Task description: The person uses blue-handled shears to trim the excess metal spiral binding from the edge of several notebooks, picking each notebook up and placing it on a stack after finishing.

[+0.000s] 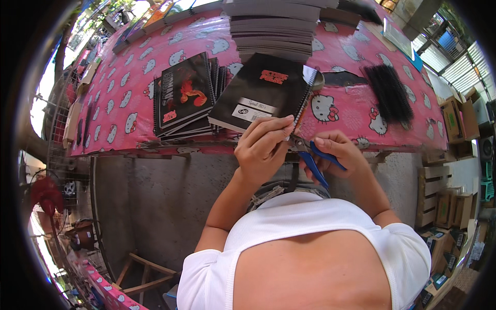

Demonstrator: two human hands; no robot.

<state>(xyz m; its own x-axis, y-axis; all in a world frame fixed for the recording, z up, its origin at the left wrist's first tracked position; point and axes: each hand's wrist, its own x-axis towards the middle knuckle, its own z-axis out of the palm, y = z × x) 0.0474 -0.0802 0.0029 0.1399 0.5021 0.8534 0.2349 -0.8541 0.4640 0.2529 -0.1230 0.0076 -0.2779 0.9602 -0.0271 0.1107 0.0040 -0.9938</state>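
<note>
Notebook, spiral-bound, pinched by left hand | right hand grips blue pliers | pink cartoon-cat tablecloth | concrete floor

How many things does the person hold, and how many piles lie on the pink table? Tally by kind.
Held notebook: 1
Blue-handled pliers: 1
Pile of black notebooks: 1
Grey stack: 1
Heap of black spirals: 1
Total: 5

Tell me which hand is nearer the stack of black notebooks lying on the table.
Left. The left hand grips the lower edge of a notebook just right of the stack; the right hand, holding blue-handled pliers, is farther right.
</note>
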